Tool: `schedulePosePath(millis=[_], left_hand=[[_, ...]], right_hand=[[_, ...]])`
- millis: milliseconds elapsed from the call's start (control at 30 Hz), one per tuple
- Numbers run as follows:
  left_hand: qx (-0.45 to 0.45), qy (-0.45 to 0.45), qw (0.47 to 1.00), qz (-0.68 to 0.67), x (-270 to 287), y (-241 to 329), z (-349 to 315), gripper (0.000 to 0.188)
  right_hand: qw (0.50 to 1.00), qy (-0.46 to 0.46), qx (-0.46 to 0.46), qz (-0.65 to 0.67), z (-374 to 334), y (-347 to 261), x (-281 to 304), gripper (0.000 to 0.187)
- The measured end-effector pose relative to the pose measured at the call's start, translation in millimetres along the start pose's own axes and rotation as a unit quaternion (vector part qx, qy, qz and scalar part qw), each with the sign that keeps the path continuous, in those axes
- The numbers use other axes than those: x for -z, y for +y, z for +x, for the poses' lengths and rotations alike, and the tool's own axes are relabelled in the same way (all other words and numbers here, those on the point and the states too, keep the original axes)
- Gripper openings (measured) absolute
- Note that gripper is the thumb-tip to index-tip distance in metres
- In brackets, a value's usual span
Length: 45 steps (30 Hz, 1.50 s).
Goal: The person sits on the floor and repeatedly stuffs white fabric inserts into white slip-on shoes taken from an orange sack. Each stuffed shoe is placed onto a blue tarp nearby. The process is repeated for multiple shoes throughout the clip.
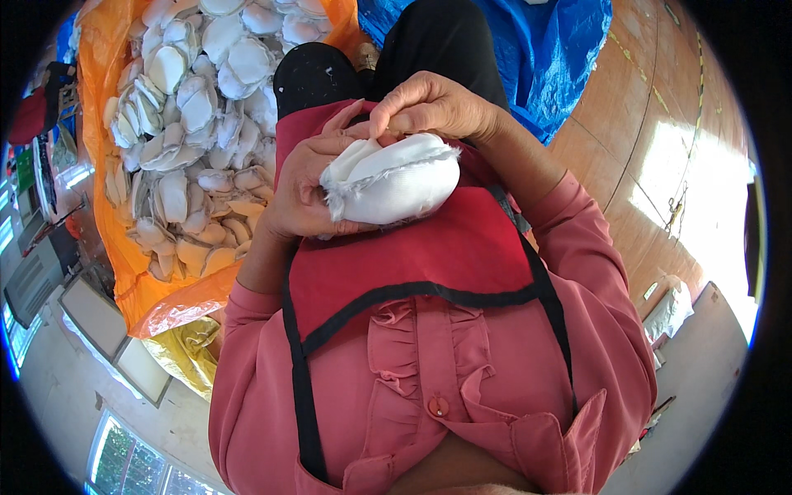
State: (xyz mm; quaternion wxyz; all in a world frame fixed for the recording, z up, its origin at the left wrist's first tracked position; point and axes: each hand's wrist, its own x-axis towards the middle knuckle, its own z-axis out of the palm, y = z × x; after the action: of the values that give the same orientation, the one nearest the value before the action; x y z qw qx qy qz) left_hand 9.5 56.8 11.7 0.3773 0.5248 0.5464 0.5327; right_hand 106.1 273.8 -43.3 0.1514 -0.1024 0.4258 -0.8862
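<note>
The floor (610, 136) spreads to the right. On the left, an orange sheet (97, 181) borders a pile (194, 124) of pale pads; a blue sheet (553, 62) lies far right, just beyond the knee. A red apron (421, 252) covers the lap. Above it, the left hand (299, 186) grips a white bundle (404, 186), apparently pads stacked together, with fuzzy edges. The right hand (441, 107) is half curled, its thumb and forefinger meeting at the bundle's far edge; whether they pinch anything is hidden.

The step looks like aligning or picking at that edge. The next move seems to call for a steady left grip and light right fingertips. The left forearm is near the sheet's edge, so sideways room looks greater on the right.
</note>
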Motion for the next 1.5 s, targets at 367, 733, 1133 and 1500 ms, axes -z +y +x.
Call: schedulePosePath(millis=[367, 733, 1133, 1500], left_hand=[[-0.061, 0.005, 0.994, 0.093, 5.8, -1.4, -1.2, 0.048], [-0.078, -0.009, 0.902, 0.424, -9.4, 19.5, 0.0, 0.01], [-0.077, 0.046, 0.798, 0.596, -25.5, -20.0, -8.8, 0.005], [-0.073, 0.121, 0.75, 0.646, -43.1, -51.1, -16.1, 0.013]], right_hand=[[0.989, 0.063, 0.042, 0.13, 1.7, 12.6, -14.5, 0.036], [0.963, 0.173, 0.124, 0.163, 7.6, 11.6, 2.9, 0.013], [0.982, 0.181, -0.009, 0.047, -7.9, -24.6, -30.4, 0.042], [0.954, 0.086, 0.024, 0.286, -3.5, 3.8, -48.3, 0.042]])
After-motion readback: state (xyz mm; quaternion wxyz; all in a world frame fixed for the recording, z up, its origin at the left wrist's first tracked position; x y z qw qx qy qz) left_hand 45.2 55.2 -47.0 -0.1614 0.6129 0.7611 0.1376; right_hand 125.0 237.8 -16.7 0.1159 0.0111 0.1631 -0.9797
